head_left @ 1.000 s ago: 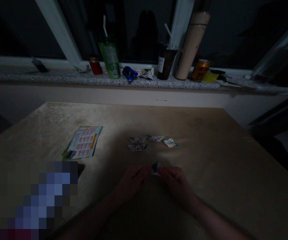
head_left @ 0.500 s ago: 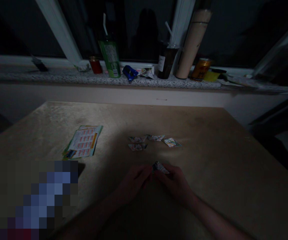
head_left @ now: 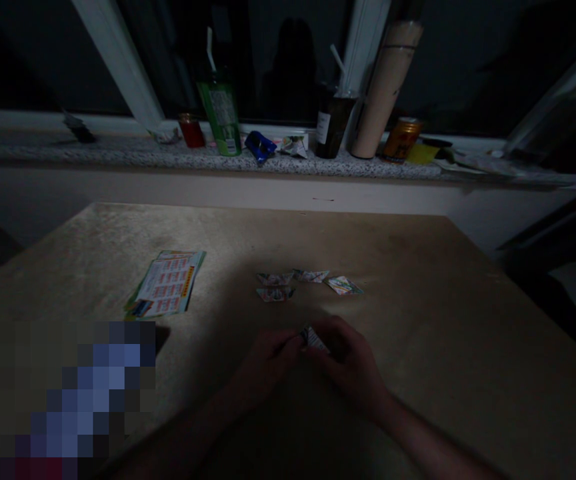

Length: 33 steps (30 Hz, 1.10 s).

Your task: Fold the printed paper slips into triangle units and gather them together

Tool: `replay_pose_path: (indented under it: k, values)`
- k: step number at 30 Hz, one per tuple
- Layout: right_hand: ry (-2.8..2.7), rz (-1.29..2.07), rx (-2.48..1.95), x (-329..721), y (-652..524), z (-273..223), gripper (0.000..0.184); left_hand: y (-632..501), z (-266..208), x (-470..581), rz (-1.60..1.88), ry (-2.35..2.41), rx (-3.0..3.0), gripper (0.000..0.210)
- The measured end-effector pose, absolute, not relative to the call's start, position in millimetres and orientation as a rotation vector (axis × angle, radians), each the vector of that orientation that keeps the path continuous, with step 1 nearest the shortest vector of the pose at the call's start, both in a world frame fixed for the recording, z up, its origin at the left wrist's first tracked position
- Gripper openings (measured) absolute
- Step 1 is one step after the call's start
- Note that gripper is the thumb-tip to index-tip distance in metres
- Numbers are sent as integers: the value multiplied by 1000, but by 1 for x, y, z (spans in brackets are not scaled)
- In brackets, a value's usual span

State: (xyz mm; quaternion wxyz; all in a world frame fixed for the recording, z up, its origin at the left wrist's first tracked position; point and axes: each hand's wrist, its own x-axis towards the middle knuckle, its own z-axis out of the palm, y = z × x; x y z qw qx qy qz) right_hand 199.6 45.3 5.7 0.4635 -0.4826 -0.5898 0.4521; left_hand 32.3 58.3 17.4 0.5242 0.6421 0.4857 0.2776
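Note:
Between my hands, above the near middle of the table, is a small folded piece of printed paper (head_left: 317, 340) with a pointed top. My left hand (head_left: 268, 363) pinches its left side between thumb and fingers. From the right, my right hand (head_left: 351, 360) closes around the other side, its thumb at the lower edge and its fingers curved over. Just beyond lie several folded paper pieces: two slanted ones (head_left: 275, 294) at the left, one behind (head_left: 312, 275), and a diamond-shaped one (head_left: 345, 286) at the right.
A stack of printed leaflets (head_left: 165, 283) lies on the wooden table (head_left: 408, 267) at the left. A blurred-out patch covers the lower left. On the granite sill (head_left: 143, 155) stand a green drink container (head_left: 222, 117), a dark cup (head_left: 335, 123), a pale tall flask (head_left: 388, 90) and an orange can (head_left: 402, 140).
My right hand's fingers have lifted and curled further over the folded paper. The paper has shifted slightly left and turned a little. The pieces on the table have stayed put.

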Motion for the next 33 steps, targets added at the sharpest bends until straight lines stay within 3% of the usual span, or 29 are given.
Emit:
replay_pose_path:
  k: [2, 9, 23, 33]
  values:
    - [-1499, 981, -1155, 201, 47, 8, 32, 58, 16, 32, 648, 1166, 1488, 35]
    - [-1668, 882, -1076, 204, 46, 13, 24, 55, 8, 29, 773, 1108, 1316, 42]
    - [-1444, 1222, -1114, 198, 43, 5, 23, 55, 8, 31, 789, 1181, 1603, 27]
    - [-1462, 1268, -1072, 197, 42, 16, 18, 51, 15, 32, 755, 1086, 1916, 26]
